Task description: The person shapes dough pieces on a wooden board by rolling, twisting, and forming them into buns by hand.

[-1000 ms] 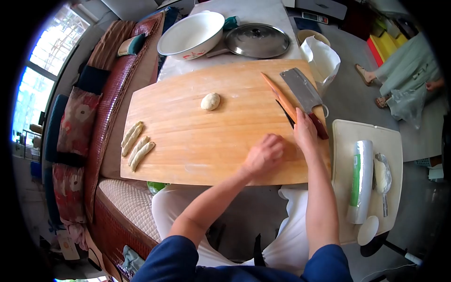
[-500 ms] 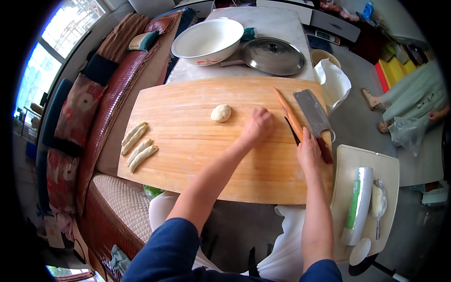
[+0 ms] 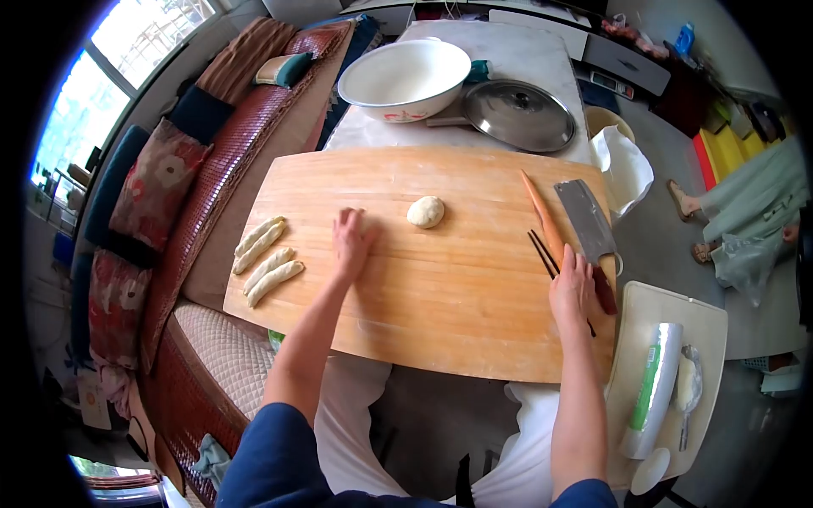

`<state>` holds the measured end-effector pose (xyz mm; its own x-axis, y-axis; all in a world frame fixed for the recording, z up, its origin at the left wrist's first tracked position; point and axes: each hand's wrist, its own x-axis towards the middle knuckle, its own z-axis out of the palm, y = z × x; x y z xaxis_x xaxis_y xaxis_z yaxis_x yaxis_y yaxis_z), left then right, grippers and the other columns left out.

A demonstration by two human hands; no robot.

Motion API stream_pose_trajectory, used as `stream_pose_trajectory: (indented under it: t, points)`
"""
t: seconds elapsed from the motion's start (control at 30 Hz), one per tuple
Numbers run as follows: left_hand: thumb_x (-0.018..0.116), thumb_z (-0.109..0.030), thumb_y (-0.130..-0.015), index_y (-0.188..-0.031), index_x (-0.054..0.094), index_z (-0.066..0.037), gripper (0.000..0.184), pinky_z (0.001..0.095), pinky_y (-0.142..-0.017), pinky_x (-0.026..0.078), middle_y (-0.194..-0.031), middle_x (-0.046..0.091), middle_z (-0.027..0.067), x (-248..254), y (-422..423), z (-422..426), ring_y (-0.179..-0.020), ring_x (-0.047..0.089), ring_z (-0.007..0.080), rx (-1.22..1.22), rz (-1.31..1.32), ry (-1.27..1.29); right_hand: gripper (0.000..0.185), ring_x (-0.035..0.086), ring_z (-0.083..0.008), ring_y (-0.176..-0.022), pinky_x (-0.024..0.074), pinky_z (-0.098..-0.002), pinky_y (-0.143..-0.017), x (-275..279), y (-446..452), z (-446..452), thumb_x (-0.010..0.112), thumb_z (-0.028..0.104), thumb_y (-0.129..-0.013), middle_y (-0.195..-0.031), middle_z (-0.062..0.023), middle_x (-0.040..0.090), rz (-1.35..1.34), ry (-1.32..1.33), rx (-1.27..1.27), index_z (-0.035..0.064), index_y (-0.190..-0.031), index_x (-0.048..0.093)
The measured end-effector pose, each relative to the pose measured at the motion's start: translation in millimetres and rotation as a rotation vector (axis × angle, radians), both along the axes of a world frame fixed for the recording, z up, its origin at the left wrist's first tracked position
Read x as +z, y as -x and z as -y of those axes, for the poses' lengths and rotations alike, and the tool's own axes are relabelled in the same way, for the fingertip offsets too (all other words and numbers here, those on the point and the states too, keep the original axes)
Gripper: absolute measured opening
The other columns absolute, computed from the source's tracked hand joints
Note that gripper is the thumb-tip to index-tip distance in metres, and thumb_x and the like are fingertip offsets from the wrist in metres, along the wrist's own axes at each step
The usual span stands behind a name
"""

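On the floured wooden board point(image 3: 474, 330), my left hand point(image 3: 351, 241) rests low over the surface, fingers forward and a little apart, with no object visible in it. It lies between a round ball of dough point(image 3: 425, 212) and several long dough strips point(image 3: 275, 275) at the board's left side. My right hand point(image 3: 572, 286) is closed on the near end of a slim wooden rolling pin point(image 3: 542, 210). Dark chopsticks point(image 3: 542, 251) lie beside the pin and run partly beneath that hand. Just right of the pin is a cleaver point(image 3: 585, 222) with a red-brown handle.
Beyond the board stand a white enamel basin point(image 3: 405, 76) and a metal lid point(image 3: 519, 114). A side stand point(image 3: 622, 372) at right bears a roll of wrap point(image 3: 652, 391) and a wrapped spoon-like item point(image 3: 688, 385). Another person point(image 3: 754, 199) stands at far right. A sofa point(image 3: 207, 190) runs along the left.
My left hand has swept leftward across the board, passing from the dough ball's right to its left. My right hand stays at the pin's end, while the chopsticks show more. The view has shifted slightly.
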<state>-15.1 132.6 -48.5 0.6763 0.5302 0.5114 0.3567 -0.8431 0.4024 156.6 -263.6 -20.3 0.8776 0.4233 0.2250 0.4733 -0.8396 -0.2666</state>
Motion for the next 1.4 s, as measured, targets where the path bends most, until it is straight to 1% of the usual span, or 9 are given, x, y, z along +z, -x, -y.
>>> stream_pose_trajectory:
  t: [0.2,0.3,0.57,0.67,0.8,0.83,0.97,1.07,1.4]
  points:
    - [0.074,-0.037,-0.084,-0.118,0.064,-0.006,0.047,0.0461,-0.100,0.040,-0.122,0.056,0.0199,-19,-78,-79,-0.115,0.051,0.0366,0.331,-0.077,0.017,0.060,0.051,-0.0380,-0.117,0.0447,-0.0459,-0.099,-5,-2,-4,0.063,0.002,-0.084,-0.129,-0.0176,0.053,-0.012,-0.027,0.032,0.0048,-0.141,0.043]
    - [0.075,-0.038,-0.082,-0.120,0.064,-0.007,0.051,0.0460,-0.102,0.040,-0.124,0.056,0.0181,-20,-134,-58,-0.118,0.048,0.0359,0.175,-0.065,0.109,0.066,0.052,-0.0366,-0.115,0.0461,-0.0454,-0.097,7,7,-6,0.072,0.011,-0.082,-0.135,-0.0153,0.051,0.047,-0.045,0.088,0.0090,-0.142,0.044]
    - [0.077,-0.028,-0.074,-0.117,0.065,-0.015,0.047,0.0462,-0.101,0.043,-0.122,0.055,0.0135,1,-230,51,-0.114,0.048,0.0383,-0.694,-0.223,0.116,0.075,0.051,-0.0371,-0.120,0.0448,-0.0465,-0.100,8,2,-10,0.071,0.003,-0.081,-0.137,-0.0146,0.050,-0.033,0.001,0.032,0.0111,-0.147,0.038]
    - [0.077,-0.027,-0.071,-0.116,0.064,-0.014,0.048,0.0466,-0.100,0.043,-0.121,0.055,0.0135,1,-238,48,-0.113,0.048,0.0381,-0.657,-0.282,0.071,0.067,0.053,-0.0374,-0.112,0.0462,-0.0451,-0.097,9,2,-11,0.067,-0.001,-0.081,-0.132,-0.0162,0.052,0.023,-0.032,0.049,0.0082,-0.143,0.042]
    - [0.072,-0.026,-0.074,-0.112,0.066,-0.012,0.041,0.0455,-0.096,0.044,-0.118,0.059,0.0107,0,-224,40,-0.113,0.050,0.0336,-0.151,-0.292,0.065,0.066,0.053,-0.0377,-0.110,0.0467,-0.0442,-0.095,0,-5,-8,0.058,-0.007,-0.082,-0.129,-0.0161,0.053,0.023,-0.037,0.048,0.0066,-0.143,0.041]
    - [0.071,-0.026,-0.075,-0.108,0.067,-0.011,0.036,0.0454,-0.095,0.043,-0.114,0.061,0.0079,2,-217,51,-0.112,0.051,0.0314,-0.165,-0.295,0.043,0.065,0.053,-0.0379,-0.110,0.0469,-0.0441,-0.095,1,-5,-9,0.057,-0.008,-0.082,-0.129,-0.0161,0.053,0.005,-0.040,0.040,0.0062,-0.143,0.040]
    - [0.068,-0.031,-0.076,-0.092,0.065,-0.007,0.029,0.0433,-0.094,0.041,-0.104,0.060,0.0056,-5,-186,110,-0.109,0.051,0.0286,-0.696,-0.153,-0.317,0.065,0.053,-0.0386,-0.109,0.0481,-0.0444,-0.093,-1,-8,-8,0.056,-0.009,-0.082,-0.128,-0.0164,0.052,0.032,-0.063,0.028,0.0049,-0.143,0.040]
    - [0.070,-0.024,-0.079,-0.100,0.062,-0.009,0.027,0.0464,-0.093,0.046,-0.111,0.057,0.0108,14,-145,153,-0.108,0.052,0.0338,-0.823,-0.114,0.003,0.064,0.053,-0.0386,-0.110,0.0487,-0.0442,-0.093,1,-7,-7,0.056,-0.009,-0.082,-0.129,-0.0167,0.052,0.000,-0.041,-0.011,0.0047,-0.143,0.040]
    - [0.071,-0.027,-0.082,-0.112,0.062,-0.004,0.039,0.0467,-0.097,0.044,-0.121,0.055,0.0178,-6,-255,84,-0.113,0.049,0.0385,-0.096,-0.098,0.082,0.063,0.049,-0.0444,-0.120,0.0453,-0.0475,-0.102,-6,-11,-3,0.051,-0.006,-0.086,-0.137,-0.0246,0.046,-0.010,-0.012,-0.044,0.0075,-0.147,0.037]
